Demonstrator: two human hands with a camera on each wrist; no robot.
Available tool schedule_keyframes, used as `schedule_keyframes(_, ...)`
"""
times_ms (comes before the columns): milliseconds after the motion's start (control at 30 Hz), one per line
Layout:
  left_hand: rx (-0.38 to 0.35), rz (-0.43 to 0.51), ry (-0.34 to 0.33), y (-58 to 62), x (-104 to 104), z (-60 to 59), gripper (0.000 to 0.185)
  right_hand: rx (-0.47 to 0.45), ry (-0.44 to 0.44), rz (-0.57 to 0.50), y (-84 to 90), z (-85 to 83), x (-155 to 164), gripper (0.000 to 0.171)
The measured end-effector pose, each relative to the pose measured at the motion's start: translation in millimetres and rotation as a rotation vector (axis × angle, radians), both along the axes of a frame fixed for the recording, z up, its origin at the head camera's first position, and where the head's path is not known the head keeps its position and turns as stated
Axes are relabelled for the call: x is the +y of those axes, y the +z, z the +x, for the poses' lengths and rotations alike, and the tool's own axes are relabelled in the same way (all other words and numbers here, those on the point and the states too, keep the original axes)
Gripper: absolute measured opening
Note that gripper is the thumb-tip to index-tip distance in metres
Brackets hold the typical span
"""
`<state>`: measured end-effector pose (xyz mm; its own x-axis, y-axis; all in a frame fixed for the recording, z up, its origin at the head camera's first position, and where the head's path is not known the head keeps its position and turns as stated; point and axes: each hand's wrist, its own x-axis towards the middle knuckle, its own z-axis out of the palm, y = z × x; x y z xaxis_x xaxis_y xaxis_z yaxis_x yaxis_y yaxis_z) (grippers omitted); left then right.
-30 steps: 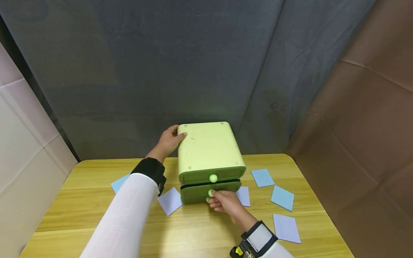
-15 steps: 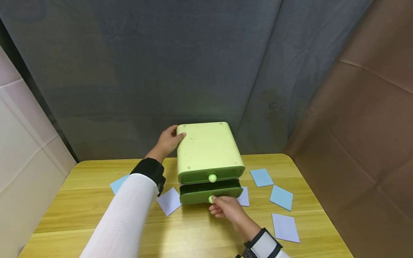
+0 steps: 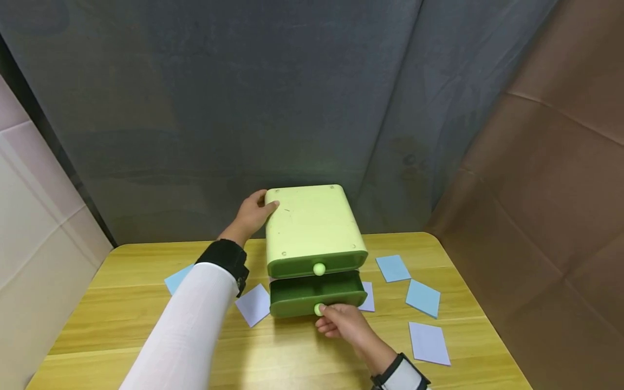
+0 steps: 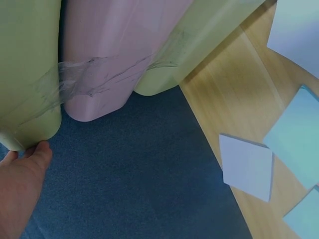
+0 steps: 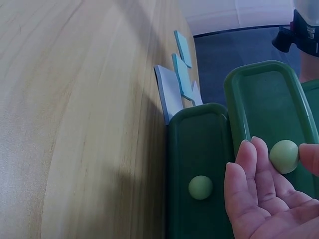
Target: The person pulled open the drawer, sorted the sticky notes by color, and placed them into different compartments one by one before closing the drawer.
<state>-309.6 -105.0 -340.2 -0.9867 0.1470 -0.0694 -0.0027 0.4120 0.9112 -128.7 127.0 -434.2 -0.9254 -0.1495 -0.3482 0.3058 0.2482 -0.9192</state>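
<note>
A small drawer unit with a pale green top and dark green drawer fronts stands on the wooden table. My left hand grips its far left top edge, thumb on top. In the left wrist view, fingertips press the pale green end of the casing, beside a pink tier crossed by clear tape. My right hand pinches the round light green knob of the middle drawer between thumb and fingers. That drawer is pulled partway out, its visible inside bare. Below it, a shut bottom drawer shows in the right wrist view.
Blue square pads and lilac square pads lie on the table to both sides of the unit. One lilac pad is partly behind the drawer. A dark cloth hangs behind the table.
The middle drawer has slid out toward me, from a narrow gap to partway out, my right hand moving back with its knob. My left hand keeps its hold on the casing.
</note>
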Motion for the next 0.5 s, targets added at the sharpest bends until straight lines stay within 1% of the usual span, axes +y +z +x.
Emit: schedule_keyframes(500,0.001,0.001,0.001,-0.9,0.2,-2.8,0.063,0.023,0.023,0.001,0.1,2.6,2.8,0.042)
